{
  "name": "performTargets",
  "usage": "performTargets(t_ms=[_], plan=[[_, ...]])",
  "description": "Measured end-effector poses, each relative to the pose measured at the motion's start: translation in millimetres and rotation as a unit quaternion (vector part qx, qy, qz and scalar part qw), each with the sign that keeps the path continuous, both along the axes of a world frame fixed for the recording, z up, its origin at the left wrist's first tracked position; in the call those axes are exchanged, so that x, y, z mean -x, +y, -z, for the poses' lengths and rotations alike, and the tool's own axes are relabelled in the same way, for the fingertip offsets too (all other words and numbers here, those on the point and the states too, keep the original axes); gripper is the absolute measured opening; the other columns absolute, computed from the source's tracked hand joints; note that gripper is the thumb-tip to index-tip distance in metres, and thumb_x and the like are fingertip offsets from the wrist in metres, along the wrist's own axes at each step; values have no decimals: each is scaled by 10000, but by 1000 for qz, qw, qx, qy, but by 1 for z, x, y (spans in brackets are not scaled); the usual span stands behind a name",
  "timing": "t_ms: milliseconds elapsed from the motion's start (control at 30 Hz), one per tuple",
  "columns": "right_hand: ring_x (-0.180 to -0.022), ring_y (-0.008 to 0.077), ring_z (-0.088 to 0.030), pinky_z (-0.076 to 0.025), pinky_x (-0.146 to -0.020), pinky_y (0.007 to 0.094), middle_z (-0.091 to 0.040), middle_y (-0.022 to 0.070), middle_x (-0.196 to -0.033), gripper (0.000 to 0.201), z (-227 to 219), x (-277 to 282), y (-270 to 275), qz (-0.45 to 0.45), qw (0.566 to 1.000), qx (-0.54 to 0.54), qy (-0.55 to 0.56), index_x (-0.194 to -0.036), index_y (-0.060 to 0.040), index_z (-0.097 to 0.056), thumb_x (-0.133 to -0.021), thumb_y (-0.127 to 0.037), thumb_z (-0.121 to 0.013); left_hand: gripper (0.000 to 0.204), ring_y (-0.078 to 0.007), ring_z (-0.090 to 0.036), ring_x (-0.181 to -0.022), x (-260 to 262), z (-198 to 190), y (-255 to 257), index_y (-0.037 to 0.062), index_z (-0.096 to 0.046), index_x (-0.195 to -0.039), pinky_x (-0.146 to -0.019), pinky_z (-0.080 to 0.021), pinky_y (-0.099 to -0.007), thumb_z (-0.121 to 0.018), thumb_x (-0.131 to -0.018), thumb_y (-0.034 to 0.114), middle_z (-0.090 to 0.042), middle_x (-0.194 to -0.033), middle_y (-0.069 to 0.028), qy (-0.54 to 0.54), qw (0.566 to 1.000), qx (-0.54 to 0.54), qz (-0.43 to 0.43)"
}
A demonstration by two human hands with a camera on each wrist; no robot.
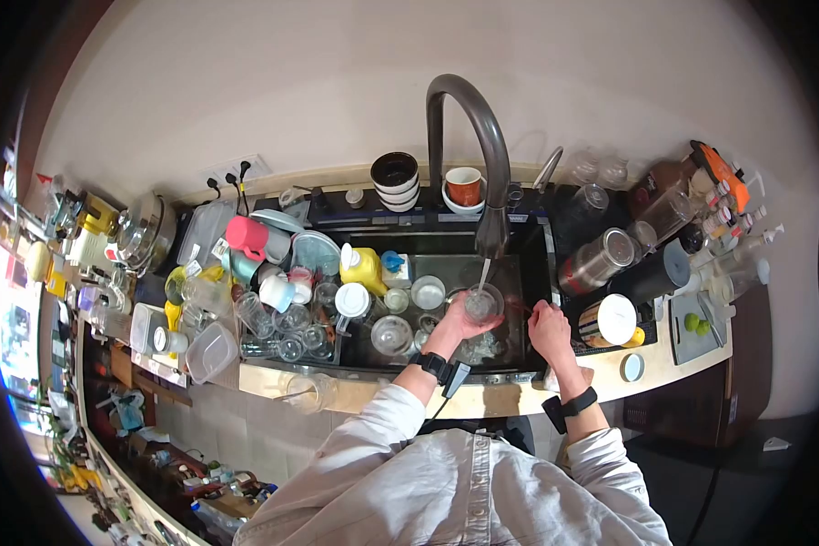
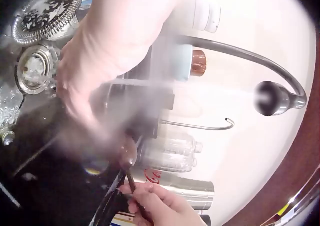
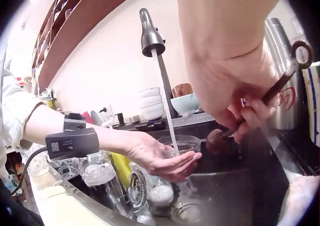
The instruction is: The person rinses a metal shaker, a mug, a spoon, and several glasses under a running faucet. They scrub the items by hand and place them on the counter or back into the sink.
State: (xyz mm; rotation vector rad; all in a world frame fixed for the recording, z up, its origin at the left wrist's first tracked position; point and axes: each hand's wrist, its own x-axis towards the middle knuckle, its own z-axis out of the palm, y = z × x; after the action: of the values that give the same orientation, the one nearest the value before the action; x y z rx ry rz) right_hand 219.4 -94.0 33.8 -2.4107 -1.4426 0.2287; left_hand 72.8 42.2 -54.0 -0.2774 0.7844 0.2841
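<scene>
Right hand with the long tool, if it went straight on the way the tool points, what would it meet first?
Probably the clear glass in the left hand; the tool's round end, ahead of the right hand, would lead. I can't judge the remaining gap.

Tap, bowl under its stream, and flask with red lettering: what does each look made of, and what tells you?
Tap: probably metal, satin dark grey, with soft highlights.
Bowl: glass or clear plastic, smooth; its wall is see-through.
Flask: likely steel, satin; silvery with soft bands of light.
</scene>
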Motion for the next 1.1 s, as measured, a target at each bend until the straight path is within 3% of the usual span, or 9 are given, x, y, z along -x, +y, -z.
performTargets(t_ms=[100, 300, 500, 633, 700, 767, 933, 1033, 1100], plan=[[-784, 409, -625, -519, -677, 489, -592, 207, -876, 110, 1, 1, 6, -8, 999, -43, 6, -930, -42, -557, -844, -110, -556, 619, -467, -443, -1200, 8, -3, -6, -3, -394, -1337, -1029, -399, -568, -387, -957, 485, -429, -1316, -289, -4, 998, -44, 34], [-794, 407, -620, -514, -687, 490, -587, 194, -912, 115, -6, 4, 13, -9, 999, -39, 31, -939, -40, -555, -848, -109, -567, 571, -517, -425, -1209, 23, 4, -1, 26, -421, -1333, -1046, -368, -580, -386, -956, 453, -423, -1329, -294, -55, 992, 103, -38], [-784, 409, -622, -509, -693, 480, -611, 195, -854, 140, 3, 4, 14, -21, 996, -71, 52, -951, -28, -548, -840, -110, -574, 570, -497, -443, -1189, 36, -8, 9, 72, -460, -1311, -1053, -329, -605, -368, -954, 508, -456, -1330, -229, -41, 997, -49, -39], [-689, 340, -636, -505, -688, 402, -613, 161, -718, 229, 11, 19, 35, 36, 961, -116, 248, -956, -10, -547, -826, -168, -651, 526, -407, -484, -1185, 34, -10, 12, 134, -501, -1282, -1027, -360, -589, -408, -944, 527, -521, -1277, -175, 2, 993, -120, -20], [-675, 293, -618, -504, -666, 372, -610, 127, -755, 340, -7, 32, 48, -27, 958, -134, 253, -984, -11, -566, -784, -230, -731, 555, -383, -459, -1228, 28, -7, 11, 124, -461, -1321, -1036, -363, -588, -374, -960, 536, -480, -1331, -175, -11, 991, -133, -10], [-679, 245, -602, -501, -649, 351, -606, 94, -807, 459, 17, 34, 69, -94, 952, -245, 158, -1023, -11, -579, -729, -291, -794, 583, -367, -450, -1250, 23, -10, 7, 116, -441, -1339, -1040, -366, -585, -350, -967, 555, -460, -1358, -174, -2, 990, -138, 8], [-708, 302, -606, -483, -610, 400, -570, 84, -787, 371, -2, 42, 89, -137, 964, -195, 117, -824, -53, -668, -679, -361, -815, 638, -368, -476, -1218, 26, -44, -5, 102, -440, -1326, -1038, -382, -560, -325, -956, 609, -472, -1340, -170, -6, 997, -81, 14], [-705, 314, -606, -480, -614, 395, -567, 116, -755, 327, 21, 29, 96, -176, 963, -157, 129, -838, -27, -666, -720, -304, -794, 624, -368, -485, -1198, 29, -39, -3, 107, -440, -1325, -1026, -397, -544, -339, -953, 597, -480, -1327, -165, -2, 993, -113, 22], [-708, 323, -609, -481, -620, 394, -569, 137, -742, 252, 31, 32, 95, -146, 960, -177, 162, -851, -18, -669, -760, -235, -759, 604, -361, -498, -1177, 28, -32, 0, 110, -455, -1309, -1007, -414, -531, -355, -948, 584, -500, -1304, -160, 2, 992, -128, 3]])
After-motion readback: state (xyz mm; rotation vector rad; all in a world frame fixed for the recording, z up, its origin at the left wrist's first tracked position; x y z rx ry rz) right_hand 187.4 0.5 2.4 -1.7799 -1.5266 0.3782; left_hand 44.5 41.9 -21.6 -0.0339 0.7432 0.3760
